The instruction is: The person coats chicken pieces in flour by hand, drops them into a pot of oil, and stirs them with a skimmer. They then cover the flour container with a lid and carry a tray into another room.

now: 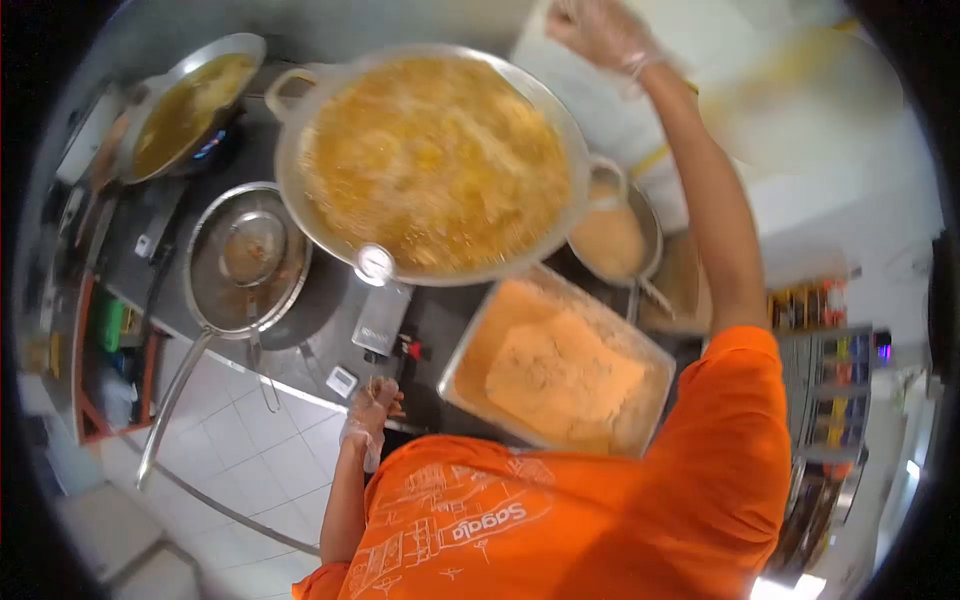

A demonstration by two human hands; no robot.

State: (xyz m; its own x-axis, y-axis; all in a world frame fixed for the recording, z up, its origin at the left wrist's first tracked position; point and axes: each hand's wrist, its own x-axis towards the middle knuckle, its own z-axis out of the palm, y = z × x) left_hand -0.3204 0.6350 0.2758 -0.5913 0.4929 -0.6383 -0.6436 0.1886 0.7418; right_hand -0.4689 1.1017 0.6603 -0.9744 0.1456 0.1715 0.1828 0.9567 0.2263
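My right hand (605,38), in a clear plastic glove, is raised beyond the far right rim of a large wok (290,175) of bubbling oil. Its fingers are curled in; what they hold, if anything, is too blurred to make out. Pale battered pieces (430,155) fry under foam in the wok. A round dial thermometer (375,265) sits at the wok's near rim. My left hand (370,410), also gloved, is low at the counter's front edge, fingers curled with nothing visible in them. It is nearest to a small white timer (342,381) and a burner's metal box (382,318).
A steel tray (655,385) of orange flour stands right of centre. Behind it is a pan (650,225) of similar coating. Left are a long-handled strainer (190,265) with a smaller one inside, and a second wok (245,50) of oil. A hose (225,508) crosses the tiled floor.
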